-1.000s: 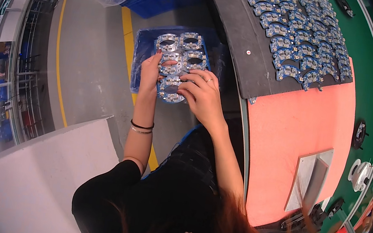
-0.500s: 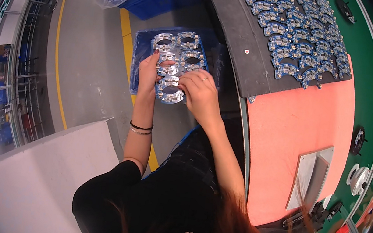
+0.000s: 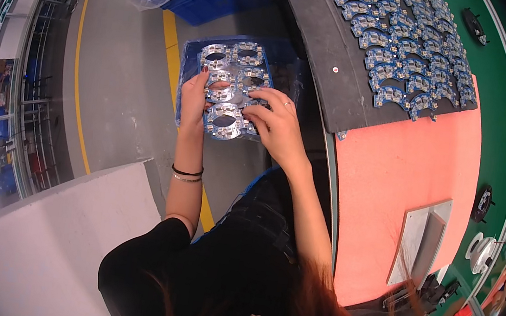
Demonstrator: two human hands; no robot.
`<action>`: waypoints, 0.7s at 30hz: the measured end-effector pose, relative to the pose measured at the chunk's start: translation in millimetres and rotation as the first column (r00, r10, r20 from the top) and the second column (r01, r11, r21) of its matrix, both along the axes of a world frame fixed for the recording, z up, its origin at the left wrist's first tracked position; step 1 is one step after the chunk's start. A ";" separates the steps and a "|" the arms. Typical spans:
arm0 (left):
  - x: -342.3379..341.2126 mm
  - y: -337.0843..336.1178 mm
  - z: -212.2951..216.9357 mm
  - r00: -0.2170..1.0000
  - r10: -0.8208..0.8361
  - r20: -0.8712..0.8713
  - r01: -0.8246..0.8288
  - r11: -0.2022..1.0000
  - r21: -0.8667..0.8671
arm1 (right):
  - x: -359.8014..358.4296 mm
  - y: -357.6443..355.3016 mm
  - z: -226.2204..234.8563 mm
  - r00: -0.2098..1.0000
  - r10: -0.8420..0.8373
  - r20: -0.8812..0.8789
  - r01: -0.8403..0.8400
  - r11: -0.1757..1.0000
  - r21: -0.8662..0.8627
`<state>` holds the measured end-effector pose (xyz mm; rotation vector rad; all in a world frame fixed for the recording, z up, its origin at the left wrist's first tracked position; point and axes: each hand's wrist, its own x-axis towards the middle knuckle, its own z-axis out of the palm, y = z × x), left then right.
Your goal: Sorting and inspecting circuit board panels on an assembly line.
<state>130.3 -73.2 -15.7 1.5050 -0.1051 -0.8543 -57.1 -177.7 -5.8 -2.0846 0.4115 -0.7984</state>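
Note:
A circuit board panel (image 3: 226, 115), silver and blue with oval openings in two columns, is held up in front of me above a plastic-lined blue bin (image 3: 194, 48). My left hand (image 3: 194, 98) grips its left edge, the thumb on top and fingertips showing through an opening. At the lower right part of the panel, the fingers and thumb of my right hand (image 3: 277, 126) pinch a curved board section. The right hand covers some of that corner.
To the right, a dark mat (image 3: 339, 83) on the bench carries rows of arc-shaped circuit boards (image 3: 393, 96). Nearer lies a pink mat (image 3: 378, 174) with a metal plate bearing a raised bar (image 3: 420, 241). A larger blue bin (image 3: 216, 0) stands beyond; a white panel (image 3: 78, 224) is at lower left.
The panel has shifted slightly left and tilted, together with my left hand. My right hand has moved a little right and spread its fingers over the lower right section, baring more of the panel.

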 end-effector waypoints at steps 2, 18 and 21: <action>-4.7 -4.0 1.4 0.997 0.071 -0.004 -0.071 0.996 -0.046 | 3.1 2.5 -2.9 1.000 -0.004 -0.001 0.004 1.000 -0.029; 0.8 -2.3 7.7 1.000 0.023 -0.015 -0.024 0.998 -0.057 | -3.2 5.6 -4.3 0.998 0.031 0.045 -0.034 0.998 0.058; 1.7 0.2 -1.0 0.998 0.058 -0.035 -0.058 0.998 -0.011 | 0.2 5.5 -5.0 0.998 0.040 0.050 -0.041 0.999 0.024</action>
